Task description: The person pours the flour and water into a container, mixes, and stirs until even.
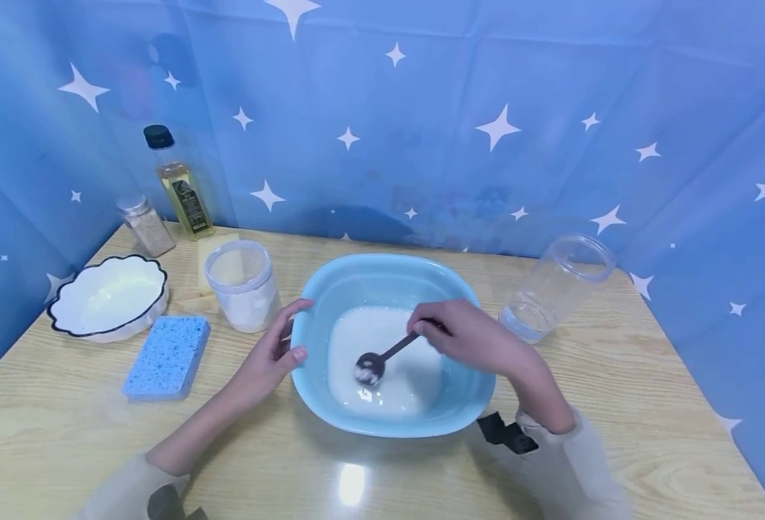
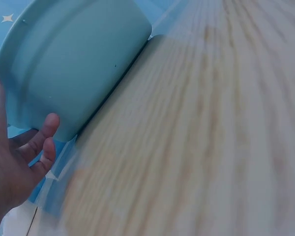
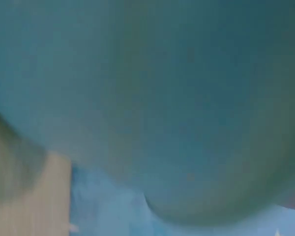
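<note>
A light blue plastic basin (image 1: 391, 427) holds a white, milky liquid (image 1: 389, 325). At the basin's left side my left hand (image 1: 271, 361) grips the rim with thumb and fingers; in the left wrist view two of its fingers (image 2: 48, 130) curl beside the outer wall. My right hand (image 1: 463, 334) reaches over the basin and holds a dark spoon (image 1: 398, 348) by its handle. The round bowl of the spoon is at the liquid's surface, with white matter in it. The right wrist view is blurred and filled mostly by the basin (image 3: 137, 88); little of the hand shows.
Left of the basin stand a clear jar of white powder (image 1: 247, 296), a blue sponge (image 1: 166, 357), a scalloped white dish (image 1: 112, 292), a shaker jar (image 1: 147, 227) and an oil bottle (image 1: 186, 195). A yellow block (image 1: 208, 263) lies behind the jar. To the right is a clear container (image 1: 551, 289).
</note>
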### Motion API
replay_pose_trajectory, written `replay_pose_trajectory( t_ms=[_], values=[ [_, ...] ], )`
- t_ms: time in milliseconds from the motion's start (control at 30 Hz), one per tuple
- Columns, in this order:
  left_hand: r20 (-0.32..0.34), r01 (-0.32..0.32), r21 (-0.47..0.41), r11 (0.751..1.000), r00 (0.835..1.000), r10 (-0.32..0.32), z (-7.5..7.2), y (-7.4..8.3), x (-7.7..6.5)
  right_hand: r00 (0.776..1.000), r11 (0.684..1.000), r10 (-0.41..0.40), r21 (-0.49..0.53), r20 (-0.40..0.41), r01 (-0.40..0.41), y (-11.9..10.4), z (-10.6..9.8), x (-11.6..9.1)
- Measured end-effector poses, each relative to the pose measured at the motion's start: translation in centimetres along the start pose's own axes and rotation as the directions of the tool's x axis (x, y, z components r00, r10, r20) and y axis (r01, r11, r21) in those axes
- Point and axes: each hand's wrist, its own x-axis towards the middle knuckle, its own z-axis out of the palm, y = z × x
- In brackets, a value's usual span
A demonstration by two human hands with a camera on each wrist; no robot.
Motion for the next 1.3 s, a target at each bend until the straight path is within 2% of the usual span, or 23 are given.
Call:
replay_pose_trajectory(
  t_ms=[100,167,300,400,533,600,667,767,833,900,1000,1167,1300],
  values=[
    [-0.008,-0.004,0.014,1.000,1.000,0.004,0.0,0.0,0.0,0.997,0.997,-0.077,-0.014,0.022,0.077,-0.7,1.4,0.7],
    [-0.006,0.001,0.024,1.000,1.000,-0.001,0.0,0.0,0.0,0.996,0.996,-0.081,-0.042,0.022,0.081,-0.9,2.0,0.9],
    [0.008,0.020,0.035,0.999,1.000,-0.020,-0.2,0.0,0.0,0.999,0.992,0.042,-0.114,-0.028,-0.045,-0.6,1.5,0.7],
    [0.016,0.022,0.024,0.999,1.000,-0.023,-0.1,0.0,0.1,0.988,0.979,0.143,-0.139,-0.061,-0.150,0.1,0.2,0.0],
    [0.027,0.009,0.005,1.000,1.000,-0.009,-0.1,-0.1,0.2,0.981,0.973,0.170,-0.140,-0.090,-0.182,0.8,-1.4,-1.1],
    [0.036,-0.003,0.002,1.000,0.999,0.003,0.0,-0.1,0.3,0.983,0.979,0.157,-0.120,-0.097,-0.168,1.0,-1.8,-1.5],
    [0.034,-0.014,0.004,1.000,0.999,0.014,0.0,0.0,0.3,0.990,0.988,0.106,-0.101,-0.087,-0.115,0.9,-1.9,-1.6],
    [0.027,-0.027,0.004,1.000,0.999,0.027,0.1,0.0,0.2,1.000,0.997,0.007,-0.072,-0.013,-0.008,0.4,-1.3,-1.2],
    [0.026,-0.029,0.004,1.000,0.999,0.029,0.0,0.1,0.1,0.998,0.996,-0.053,-0.064,0.046,0.056,0.2,-0.8,-0.7],
    [0.030,-0.027,0.009,1.000,0.999,0.027,0.0,0.2,0.0,0.995,0.995,-0.062,-0.074,0.082,0.068,0.2,-0.4,-0.4],
    [0.039,-0.020,0.017,1.000,0.999,0.019,0.0,0.3,0.0,0.996,0.993,-0.003,-0.113,0.093,0.014,0.8,-0.7,-0.6],
    [0.038,-0.018,0.025,1.000,0.999,0.017,-0.1,0.3,0.0,0.992,0.979,0.117,-0.171,0.037,-0.109,2.1,-2.4,-1.8],
    [0.038,-0.019,0.026,0.999,0.999,0.018,-0.2,0.1,0.0,0.991,0.974,0.131,-0.184,-0.020,-0.133,2.5,-3.4,-2.5]
  ],
)
